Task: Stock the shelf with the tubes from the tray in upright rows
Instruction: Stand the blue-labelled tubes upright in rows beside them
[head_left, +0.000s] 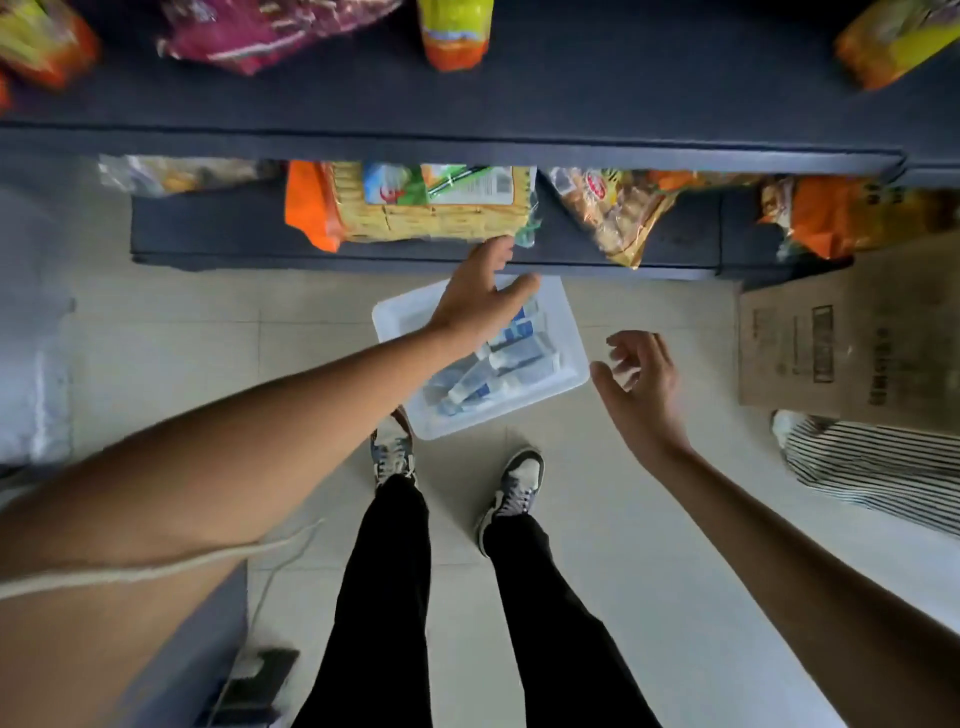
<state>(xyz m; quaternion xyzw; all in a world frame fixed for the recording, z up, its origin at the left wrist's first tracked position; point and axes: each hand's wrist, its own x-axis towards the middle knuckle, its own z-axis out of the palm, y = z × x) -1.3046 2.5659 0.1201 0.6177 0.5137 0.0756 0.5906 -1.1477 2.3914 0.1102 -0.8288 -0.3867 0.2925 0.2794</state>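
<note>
Down on the tiled floor (208, 338), just before the dark shelf (218, 228), a white tray (563, 325) holds the tubes (519, 358), lying flat in a loose heap. Of the two hands, the left hand (475, 301) reaches over the tray's far corner, fingers straight and spread, empty, fingertips near a cracker packet (415, 213) on the shelf. The right hand (644, 389) hovers just beside the tray's right rim, fingers loosely curled, gripping nothing.
</note>
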